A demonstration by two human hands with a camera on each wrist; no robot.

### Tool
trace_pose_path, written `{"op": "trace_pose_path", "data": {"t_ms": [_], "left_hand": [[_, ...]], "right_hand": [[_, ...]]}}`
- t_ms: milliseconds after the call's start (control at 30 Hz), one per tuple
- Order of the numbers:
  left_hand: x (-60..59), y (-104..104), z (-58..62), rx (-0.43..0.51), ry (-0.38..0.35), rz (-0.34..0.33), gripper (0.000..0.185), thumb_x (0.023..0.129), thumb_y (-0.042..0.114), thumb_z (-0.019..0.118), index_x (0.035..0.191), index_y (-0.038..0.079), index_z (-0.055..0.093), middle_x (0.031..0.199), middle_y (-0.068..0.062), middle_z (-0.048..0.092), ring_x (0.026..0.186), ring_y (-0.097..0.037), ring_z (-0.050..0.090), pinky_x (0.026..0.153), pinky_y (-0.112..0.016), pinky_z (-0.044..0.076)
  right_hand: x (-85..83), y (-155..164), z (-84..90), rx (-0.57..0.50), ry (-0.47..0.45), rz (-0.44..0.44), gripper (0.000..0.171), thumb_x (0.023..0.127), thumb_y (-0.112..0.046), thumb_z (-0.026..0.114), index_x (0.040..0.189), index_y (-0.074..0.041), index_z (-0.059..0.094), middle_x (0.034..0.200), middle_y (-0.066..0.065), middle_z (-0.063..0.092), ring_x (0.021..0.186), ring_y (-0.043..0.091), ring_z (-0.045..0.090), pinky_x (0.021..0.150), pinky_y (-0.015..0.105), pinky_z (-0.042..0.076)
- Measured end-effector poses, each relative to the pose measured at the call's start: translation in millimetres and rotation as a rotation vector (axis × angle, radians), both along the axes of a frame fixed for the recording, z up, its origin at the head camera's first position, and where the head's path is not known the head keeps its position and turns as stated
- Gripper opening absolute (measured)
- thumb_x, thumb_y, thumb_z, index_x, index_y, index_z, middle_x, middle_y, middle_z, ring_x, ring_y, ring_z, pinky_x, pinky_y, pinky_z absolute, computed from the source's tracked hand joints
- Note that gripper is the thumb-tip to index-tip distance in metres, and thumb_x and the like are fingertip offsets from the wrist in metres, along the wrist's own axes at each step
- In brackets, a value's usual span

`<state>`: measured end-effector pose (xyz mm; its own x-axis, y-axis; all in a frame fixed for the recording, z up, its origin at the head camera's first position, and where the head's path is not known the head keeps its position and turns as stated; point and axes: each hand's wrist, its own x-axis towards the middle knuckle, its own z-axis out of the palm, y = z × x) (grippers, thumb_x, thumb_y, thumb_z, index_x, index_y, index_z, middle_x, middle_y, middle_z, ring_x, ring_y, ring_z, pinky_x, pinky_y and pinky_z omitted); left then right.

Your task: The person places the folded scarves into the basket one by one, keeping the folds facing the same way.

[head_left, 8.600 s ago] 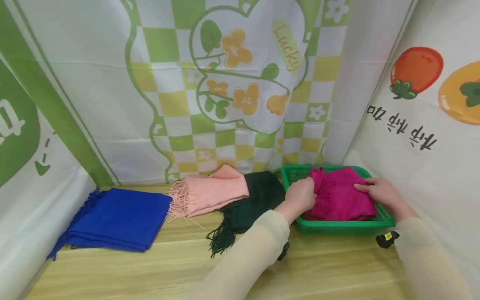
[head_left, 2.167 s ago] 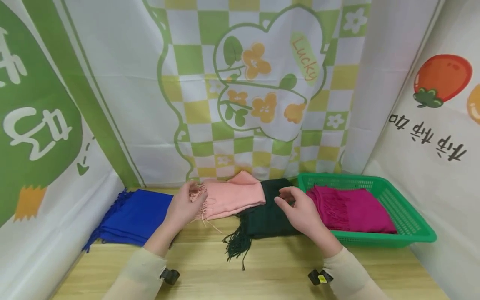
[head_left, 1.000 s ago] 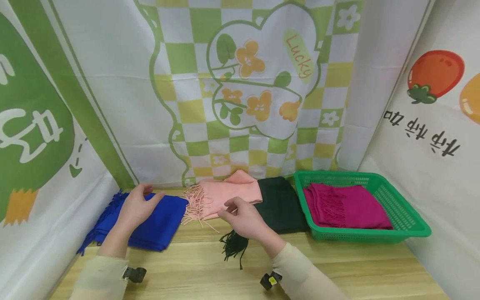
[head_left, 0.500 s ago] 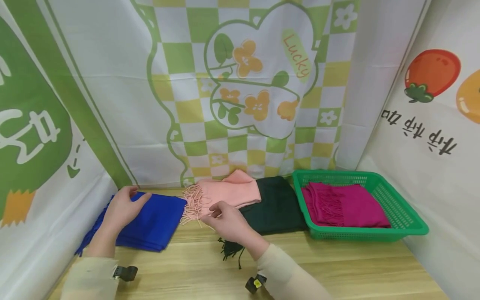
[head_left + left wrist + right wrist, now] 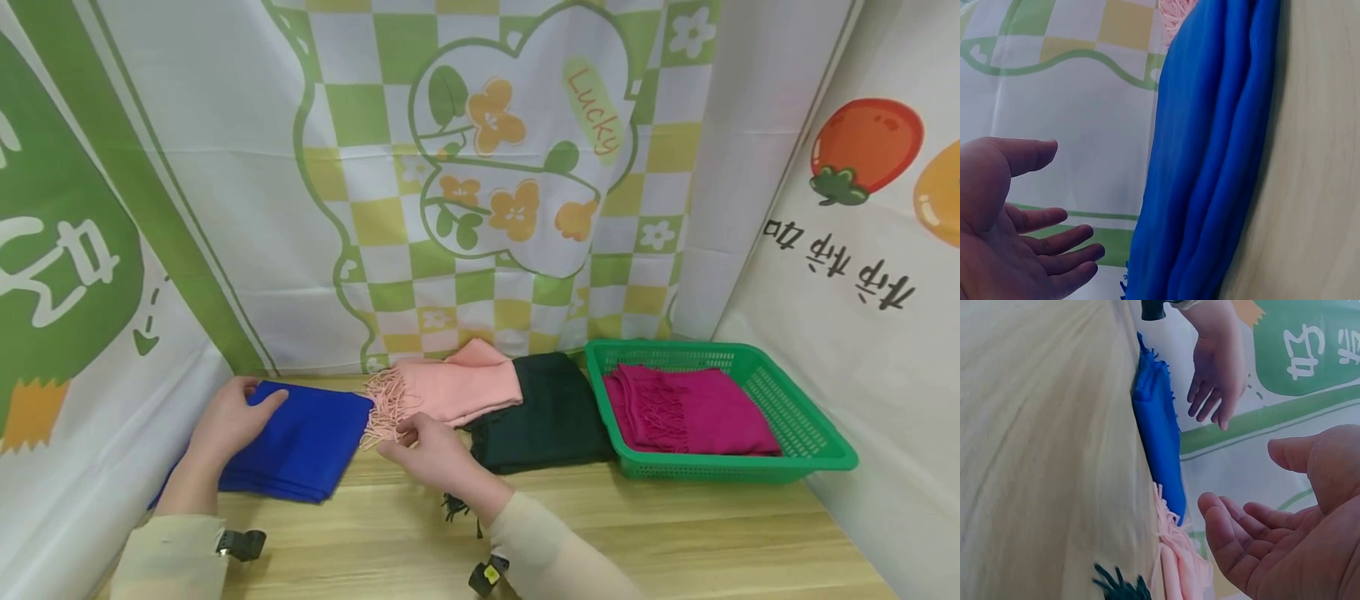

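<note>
The left grip (image 5: 228,421) and right grip (image 5: 435,454) are empty, fingers relaxed, thumbs apart, with the folded blue scarf (image 5: 303,437) between them. Scooping under both ends together should best keep its layers. Pink fringe (image 5: 388,400) just beyond the right grip could catch; right of that grip lie the dark green scarf (image 5: 558,421) and basket (image 5: 720,469).

- I'm seeing room above the blue scarf (image 5: 307,433), between the left hand (image 5: 228,421) and the right hand (image 5: 435,454).
- The wall cloth (image 5: 480,196) is closing off the back.
- The pink scarf (image 5: 453,387) and dark scarf (image 5: 551,417) are filling the stretch toward the basket (image 5: 738,468).
- The table (image 5: 675,533) is giving me room before the basket.
</note>
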<state>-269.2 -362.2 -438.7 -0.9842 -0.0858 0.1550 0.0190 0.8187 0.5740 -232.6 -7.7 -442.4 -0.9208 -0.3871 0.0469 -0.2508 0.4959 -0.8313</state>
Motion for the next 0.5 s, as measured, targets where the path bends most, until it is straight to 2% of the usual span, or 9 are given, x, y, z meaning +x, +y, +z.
{"op": "trace_pose_path", "data": {"t_ms": [167, 500], "left_hand": [[0.8, -7.3, -0.6, -0.014, -0.028, 0.009, 0.088, 0.115, 0.049, 0.057, 0.156, -0.026, 0.035, 0.151, -0.053, 0.041, 0.137, -0.070, 0.045, 0.109, -0.076, 0.043], [-0.8, -22.7, -9.7, -0.043, -0.044, 0.046, 0.089, 0.115, 0.047, 0.055, 0.151, -0.032, 0.033, 0.148, -0.056, 0.041, 0.135, -0.072, 0.045, 0.110, -0.076, 0.042]], "right_hand": [[1.3, -13.6, -5.7, 0.003, -0.050, -0.009, 0.052, 0.104, -0.044, 0.078, 0.138, -0.006, 0.070, 0.104, -0.004, 0.069, 0.081, 0.012, 0.065, 0.075, 0.036, 0.055], [-1.1, -37.4, -22.1, -0.055, -0.107, -0.032, 0.054, 0.102, -0.041, 0.082, 0.139, -0.003, 0.070, 0.100, -0.002, 0.071, 0.069, 0.013, 0.067, 0.063, 0.033, 0.055]]}}
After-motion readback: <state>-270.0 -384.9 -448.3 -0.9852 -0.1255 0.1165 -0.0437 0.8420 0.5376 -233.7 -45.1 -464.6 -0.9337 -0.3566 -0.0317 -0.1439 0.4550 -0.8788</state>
